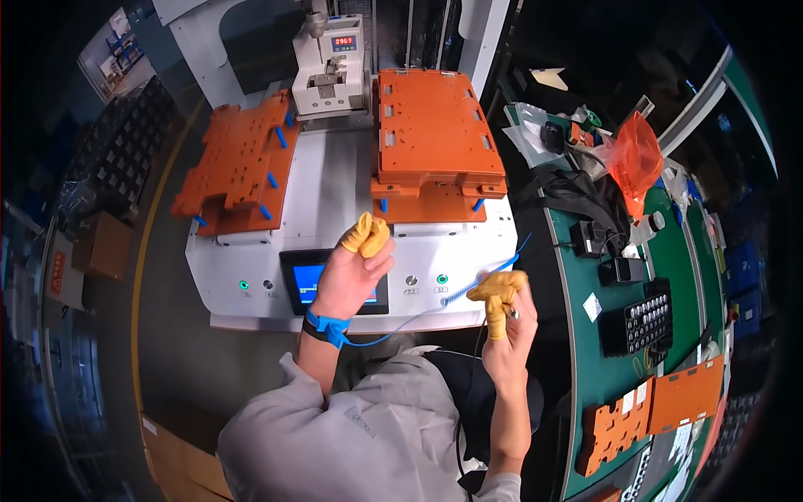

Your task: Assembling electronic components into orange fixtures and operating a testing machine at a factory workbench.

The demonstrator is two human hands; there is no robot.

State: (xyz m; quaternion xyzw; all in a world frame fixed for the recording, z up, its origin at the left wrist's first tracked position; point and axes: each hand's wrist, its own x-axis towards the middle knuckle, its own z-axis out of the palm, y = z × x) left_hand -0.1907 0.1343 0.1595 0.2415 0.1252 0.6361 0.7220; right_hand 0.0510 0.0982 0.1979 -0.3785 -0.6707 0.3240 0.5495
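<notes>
My left hand, with yellow finger cots on its fingertips, is raised over the front of the white machine bed. Its fingers are curled together, and whatever may lie between them is hidden. A blue wrist strap circles that wrist, and its blue coiled cord runs across toward my right hand. The right hand also wears yellow cots. Its fingers are bent closed, and a small dark, shiny bit shows by them, too small to name. Ahead stand an orange fixture plate and a second orange plate with blue pins.
A white screw feeder with a red display stands between the plates. Below is a touch screen beside buttons. On the green bench at right lie a black tray of small parts, orange plates and a red bag.
</notes>
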